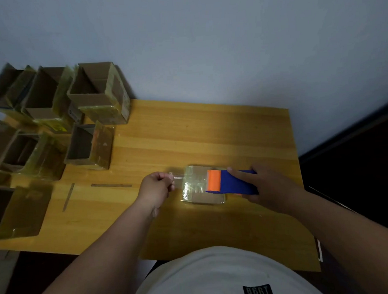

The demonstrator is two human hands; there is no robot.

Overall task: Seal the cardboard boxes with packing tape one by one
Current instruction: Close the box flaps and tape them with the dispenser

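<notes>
Cardboard box [202, 191] in work: small, flat, closed, near the front middle of the wooden table [210, 128], between both hands. Wrapped already in glossy clear film, wrinkled and catching the light on its left half, brown card showing through along the near edge.

Head view. Left hand [156, 188] curled, pinching the free end of the packing tape [178, 176] just off the box's left edge; held taut and low there, probably to anchor the strip past the corner so it folds down the side. Right hand [268, 188] wrapped round the blue tape dispenser [232, 183], forefinger laid along its top for pressure and steering. Orange roller [214, 181] sitting on the box lid, so the strip gets pressed flat while being drawn across. Tape itself nearly invisible over the lid; perhaps one band, hard to tell from the sheen.

Other boxes [97, 95] grouped at the table's left and far-left, well apart from the work, most standing with open tops and yellowish taped sides, likely waiting their turn. Person's white shirt [216, 277] at the bottom edge.
</notes>
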